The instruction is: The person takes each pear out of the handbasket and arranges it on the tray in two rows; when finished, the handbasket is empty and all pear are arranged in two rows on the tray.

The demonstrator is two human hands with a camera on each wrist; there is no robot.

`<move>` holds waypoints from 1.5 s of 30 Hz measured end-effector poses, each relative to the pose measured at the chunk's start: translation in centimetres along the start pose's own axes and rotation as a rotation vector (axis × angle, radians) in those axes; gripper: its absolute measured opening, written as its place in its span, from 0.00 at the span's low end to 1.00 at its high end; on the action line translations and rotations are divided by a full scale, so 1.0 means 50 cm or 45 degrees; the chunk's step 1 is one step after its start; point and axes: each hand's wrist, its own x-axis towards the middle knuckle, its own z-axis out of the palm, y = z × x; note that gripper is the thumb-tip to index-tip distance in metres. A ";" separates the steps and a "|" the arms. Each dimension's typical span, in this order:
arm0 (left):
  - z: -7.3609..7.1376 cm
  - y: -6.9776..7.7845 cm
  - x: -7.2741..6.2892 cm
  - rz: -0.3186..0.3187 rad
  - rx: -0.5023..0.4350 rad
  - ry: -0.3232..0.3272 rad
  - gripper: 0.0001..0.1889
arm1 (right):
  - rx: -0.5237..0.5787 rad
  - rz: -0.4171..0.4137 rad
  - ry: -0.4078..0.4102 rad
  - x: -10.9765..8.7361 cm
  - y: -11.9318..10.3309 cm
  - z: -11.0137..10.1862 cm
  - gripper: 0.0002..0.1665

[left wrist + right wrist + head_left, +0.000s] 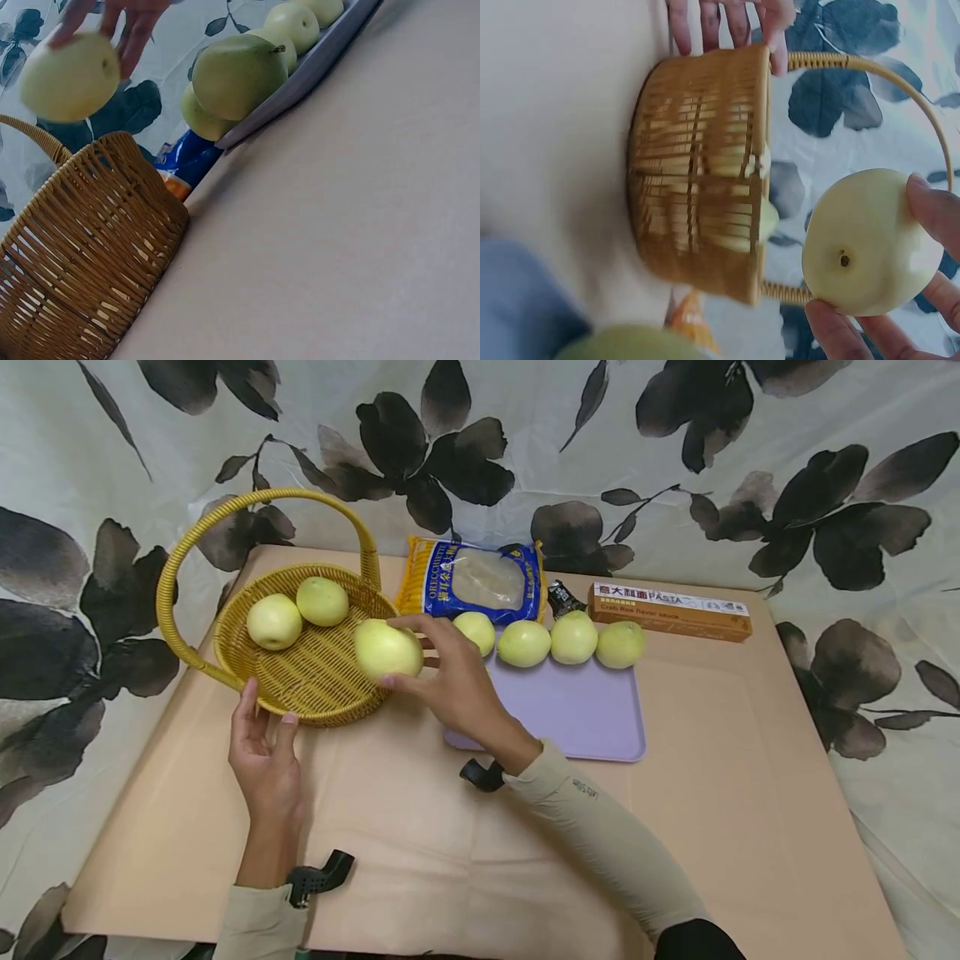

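Note:
My right hand point(457, 672) holds a yellow-green pear point(388, 649) between thumb and fingers, above the right side of the yellow wicker basket point(315, 714). In the right wrist view the held pear point(870, 244) shows its dark blossom end. My left hand point(267, 760) grips the basket at its near-left rim, by the foot of the handle; the right wrist view shows its fingers point(709, 26) against the side wall. Two pears point(274, 622) lie inside the basket. Several more pears point(574, 637) stand in a row along the back of a purple tray point(577, 718).
Behind the tray lie a yellow-and-blue pasta bag point(480, 581), a small black wrapped packet point(564, 599) and an orange-brown pasta box point(670, 610). The basket's tall handle point(174, 577) arches over its left and back. A floral cloth point(525, 460) hangs behind the table.

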 end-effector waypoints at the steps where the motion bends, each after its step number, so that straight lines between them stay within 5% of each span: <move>1: 0.000 0.000 0.000 0.001 -0.006 -0.001 0.37 | 0.003 0.004 0.019 -0.007 0.004 -0.011 0.38; 19: 0.000 0.002 -0.002 0.001 -0.012 0.006 0.37 | -0.164 0.228 0.268 -0.123 0.093 -0.174 0.39; 28: 0.001 0.001 -0.003 -0.005 0.000 0.007 0.36 | -0.249 0.370 0.230 -0.147 0.148 -0.183 0.39; 45: 0.000 0.003 -0.002 -0.010 -0.006 -0.002 0.37 | -0.390 0.358 0.151 -0.147 0.180 -0.164 0.40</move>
